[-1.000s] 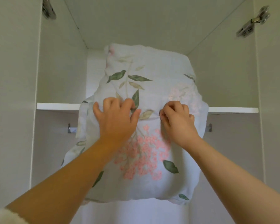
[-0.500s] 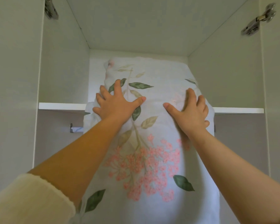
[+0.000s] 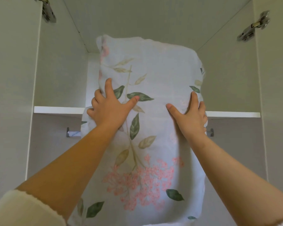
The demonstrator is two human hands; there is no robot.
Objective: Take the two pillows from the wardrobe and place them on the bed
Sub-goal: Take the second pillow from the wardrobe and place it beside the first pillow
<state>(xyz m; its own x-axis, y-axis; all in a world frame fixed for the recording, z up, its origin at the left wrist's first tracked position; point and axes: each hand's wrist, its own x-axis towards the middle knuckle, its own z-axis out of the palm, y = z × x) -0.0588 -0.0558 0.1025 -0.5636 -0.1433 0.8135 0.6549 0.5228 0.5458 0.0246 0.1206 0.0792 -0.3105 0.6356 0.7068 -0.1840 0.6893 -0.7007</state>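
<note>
One white pillow point(image 3: 155, 75) with green leaves and pink flowers sticks out of the upper wardrobe compartment and hangs down over the shelf edge point(image 3: 59, 110). My left hand point(image 3: 110, 110) holds its left side, with the thumb across the front and the outer fingers curled round the edge. On the pillow's right side, my right hand point(image 3: 189, 117) grips the same way. The pillow's far end is lifted toward the compartment's ceiling. A second pillow is not in view.
White wardrobe side walls stand close on both sides, with door hinges at the top left point(image 3: 48, 11) and top right point(image 3: 253, 26). Under the shelf a metal hanging rail point(image 3: 73, 132) runs across, mostly hidden behind the pillow.
A second ago both hands pinched the fabric at the pillow's front. They have spread apart to its two sides, and the pillow has come further out over the shelf edge.
</note>
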